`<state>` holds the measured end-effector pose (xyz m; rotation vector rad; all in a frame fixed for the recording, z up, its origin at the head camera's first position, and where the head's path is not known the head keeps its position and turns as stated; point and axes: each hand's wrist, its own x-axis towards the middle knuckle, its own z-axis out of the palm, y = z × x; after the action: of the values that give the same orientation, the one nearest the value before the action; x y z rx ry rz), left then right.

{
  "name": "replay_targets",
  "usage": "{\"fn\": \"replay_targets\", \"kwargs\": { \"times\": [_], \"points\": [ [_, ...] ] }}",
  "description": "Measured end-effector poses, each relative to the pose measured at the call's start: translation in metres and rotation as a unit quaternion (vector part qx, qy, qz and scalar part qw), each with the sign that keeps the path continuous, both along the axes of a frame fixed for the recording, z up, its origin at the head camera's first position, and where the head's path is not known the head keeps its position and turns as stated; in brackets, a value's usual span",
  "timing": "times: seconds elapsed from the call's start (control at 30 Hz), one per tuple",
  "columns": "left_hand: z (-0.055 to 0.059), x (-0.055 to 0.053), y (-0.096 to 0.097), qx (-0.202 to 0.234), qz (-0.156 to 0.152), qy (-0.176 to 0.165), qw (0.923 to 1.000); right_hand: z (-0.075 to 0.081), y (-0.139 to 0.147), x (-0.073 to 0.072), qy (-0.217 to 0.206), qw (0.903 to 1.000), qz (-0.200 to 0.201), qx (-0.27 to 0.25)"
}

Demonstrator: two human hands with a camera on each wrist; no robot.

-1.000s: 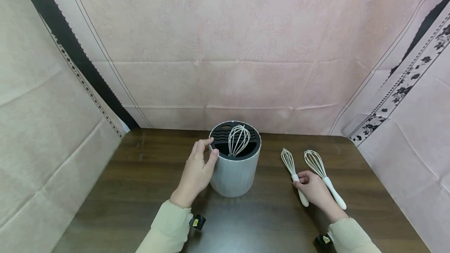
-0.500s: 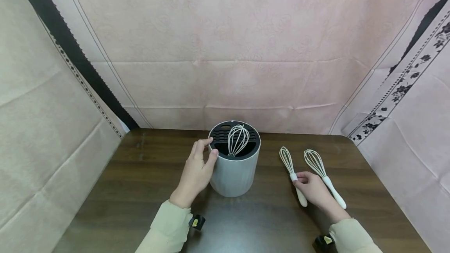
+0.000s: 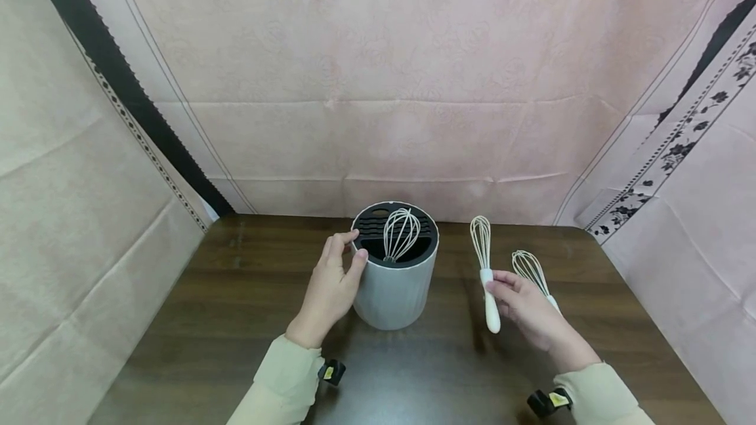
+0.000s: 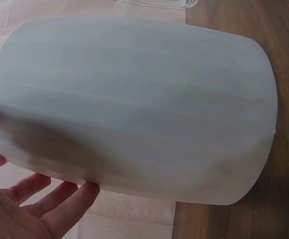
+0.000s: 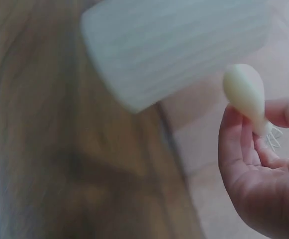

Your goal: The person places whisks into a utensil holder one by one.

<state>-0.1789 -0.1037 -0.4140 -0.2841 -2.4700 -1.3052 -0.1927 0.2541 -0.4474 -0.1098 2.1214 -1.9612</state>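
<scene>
A pale grey-white utensil holder (image 3: 392, 299) with a black slotted top stands upright near the back of the table. One whisk (image 3: 401, 235) is in it, wire loops up. My left hand (image 3: 327, 286) holds the holder's left side near the rim; in the left wrist view its fingers (image 4: 67, 209) lie along the ribbed wall. To the right, my right hand (image 3: 531, 312) pinches a second white whisk (image 3: 491, 310) by its handle, loops upward, above the table. Its rounded handle end (image 5: 244, 89) shows in the right wrist view. A third whisk (image 3: 530, 269) lies behind that hand, its handle mostly hidden.
The brown wooden table (image 3: 248, 320) ends at a pale cloth backdrop (image 3: 378, 84) behind the holder. More cloth hangs at the left and right sides. A black band sits on each wrist.
My right hand has lifted the nearer whisk off the table and tilted it more upright. My left hand and the holder have stayed in place.
</scene>
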Motion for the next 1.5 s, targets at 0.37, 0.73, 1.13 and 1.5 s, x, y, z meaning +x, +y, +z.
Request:
{"fn": "replay_targets", "kwargs": {
  "times": [0.37,0.73,1.13,1.5],
  "points": [
    [0.001,0.001,-0.001,0.003,0.000,-0.003,1.0000,0.068,-0.030,0.010,0.120,0.9888,-0.022,-0.086],
    [0.000,0.001,-0.001,0.004,-0.002,0.003,1.0000,0.111,-0.093,0.020,0.225,0.9494,-0.099,-0.195],
    [-0.002,0.001,-0.001,0.002,0.000,0.004,1.0000,0.122,-0.127,0.029,0.265,0.9366,-0.086,-0.212],
    [-0.001,0.001,0.000,0.000,0.002,0.001,1.0000,0.148,-0.149,0.018,0.330,0.9110,-0.077,-0.235]
  ]
}}
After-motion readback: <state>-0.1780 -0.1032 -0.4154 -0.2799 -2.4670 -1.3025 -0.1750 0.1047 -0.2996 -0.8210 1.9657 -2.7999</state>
